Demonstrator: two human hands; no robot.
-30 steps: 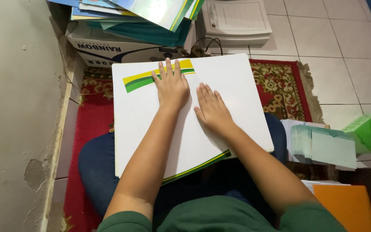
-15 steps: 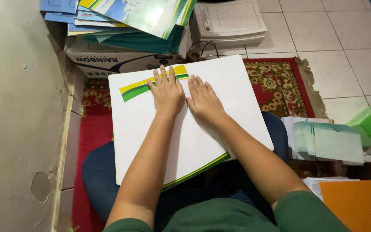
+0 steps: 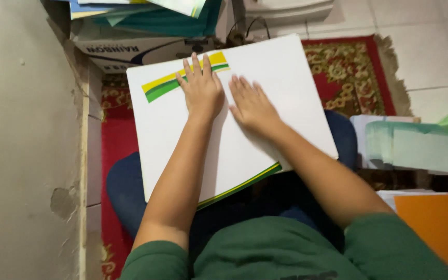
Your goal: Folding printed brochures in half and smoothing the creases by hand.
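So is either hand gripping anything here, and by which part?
Nothing is gripped. The left hand and right hand lie flat, palms down, on the upper middle of the white folder on the lap.

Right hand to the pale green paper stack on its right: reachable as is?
Probably yes. The right hand lies flat on the white folder, holding nothing, and the pale green paper stack sits on the floor to its right with nothing between them.

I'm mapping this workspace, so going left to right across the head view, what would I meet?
Grey plaster wall → red patterned rug → left hand → right hand, both flat on the white folder → pale green paper stack.
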